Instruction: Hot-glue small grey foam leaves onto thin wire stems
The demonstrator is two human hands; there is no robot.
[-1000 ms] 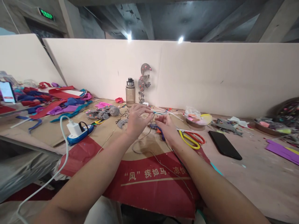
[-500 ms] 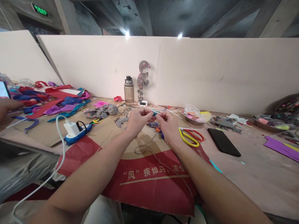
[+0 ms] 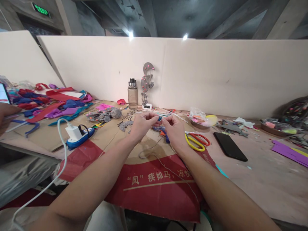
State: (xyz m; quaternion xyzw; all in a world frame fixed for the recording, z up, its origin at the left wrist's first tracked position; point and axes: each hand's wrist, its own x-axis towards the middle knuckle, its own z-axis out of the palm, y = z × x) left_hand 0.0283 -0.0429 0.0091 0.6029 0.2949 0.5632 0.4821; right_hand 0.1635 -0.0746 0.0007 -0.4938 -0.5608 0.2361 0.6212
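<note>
Fingertips together above the papered table, my left hand (image 3: 144,124) pinches a small blue piece (image 3: 159,118), too small to name surely. Close beside it, thumb and forefinger of my right hand (image 3: 175,130) are also closed; what they hold is hidden. A grey yarn strand (image 3: 156,155) runs in a loop under my hands and down over the red and brown paper bag (image 3: 158,199). Scissors (image 3: 196,141) with yellow and red handles lie just right of my right wrist. A grey felt cutout (image 3: 125,125) is left of my left hand.
A water bottle (image 3: 132,96) and small white clock (image 3: 147,106) stand by the board wall. Right lie a black phone (image 3: 230,146) and a bowl (image 3: 202,123). Left are a blue power strip (image 3: 80,138), felt scraps (image 3: 61,110) and another person's hand (image 3: 6,115).
Both hands stay almost in place, with only slight finger movement around the small blue piece. The other person's hand at the left has shifted slightly.
</note>
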